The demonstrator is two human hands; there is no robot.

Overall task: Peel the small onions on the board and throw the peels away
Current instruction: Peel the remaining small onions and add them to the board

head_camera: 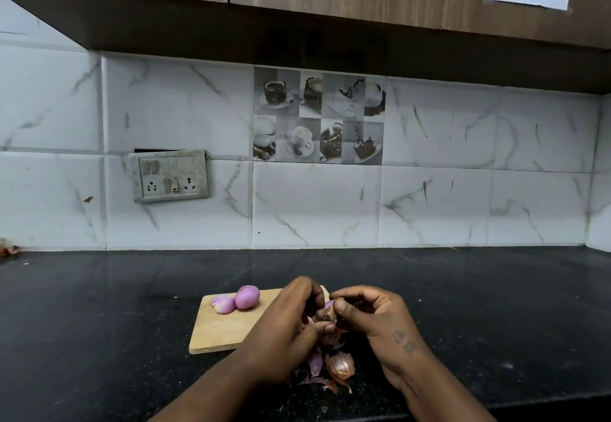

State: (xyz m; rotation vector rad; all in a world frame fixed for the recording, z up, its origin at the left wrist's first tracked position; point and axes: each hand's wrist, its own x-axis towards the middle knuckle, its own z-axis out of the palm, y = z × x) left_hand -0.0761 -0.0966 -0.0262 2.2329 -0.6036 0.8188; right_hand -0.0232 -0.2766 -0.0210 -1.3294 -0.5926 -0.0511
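Note:
A small wooden board (221,329) lies on the black counter. Two peeled purple onions (246,296) rest at its far left corner, one whole and one (223,304) split at its tip. Above the board's right edge, my left hand (287,319) and my right hand (370,316) both hold one small onion (325,312) between them, fingers curled round it; it is mostly hidden, with brown skin and a purple patch showing. Loose peels (339,367) lie on the counter below my hands.
The black stone counter (99,316) runs wide to left and right, backed by a white tiled wall. A switch plate (170,175) sits on the wall at left. Dark cabinets hang overhead. A scrap of peel (11,249) lies at the far left edge.

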